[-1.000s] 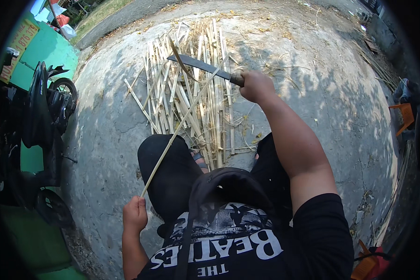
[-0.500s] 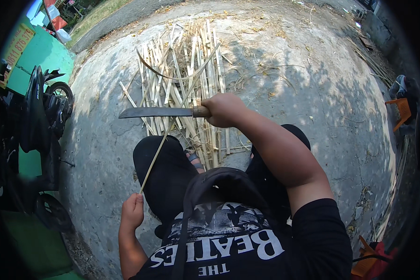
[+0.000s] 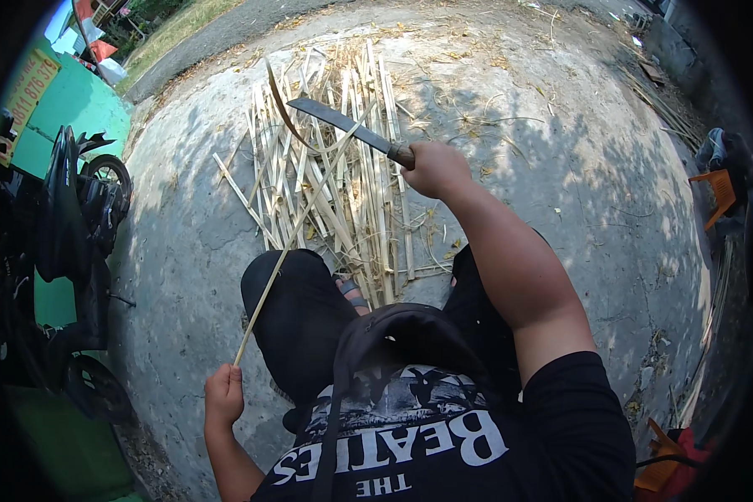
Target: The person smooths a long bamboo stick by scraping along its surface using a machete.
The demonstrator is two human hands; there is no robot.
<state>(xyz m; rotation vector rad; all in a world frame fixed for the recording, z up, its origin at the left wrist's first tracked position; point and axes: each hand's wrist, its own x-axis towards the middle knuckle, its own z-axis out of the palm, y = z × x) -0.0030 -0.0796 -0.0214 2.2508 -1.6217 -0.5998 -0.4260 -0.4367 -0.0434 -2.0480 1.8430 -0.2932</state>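
Observation:
My left hand point(image 3: 224, 393) is closed round the near end of a long, thin bamboo strip point(image 3: 263, 303), low at the left beside my knee. The strip slants up and away over my left knee to the machete. My right hand point(image 3: 437, 170), arm stretched out ahead, grips the machete point(image 3: 343, 121) by its wooden handle. Its dark blade points to the far left and crosses the strip near the strip's far end. Beyond the blade a darker, curled sliver point(image 3: 280, 105) bends away from the strip; whether it is still joined is hard to make out.
Many split bamboo strips point(image 3: 376, 226) lie in a pile on the concrete ground point(image 3: 544, 184), in front of and between my feet. A black motorbike point(image 3: 71, 217) stands at the left by a green panel point(image 3: 84, 100). Orange plastic pieces point(image 3: 715, 197) sit at the far right.
My right hand has moved away and to the right with the machete, its blade now tilted up toward the far left. My left hand has drawn slightly nearer and left with the strip.

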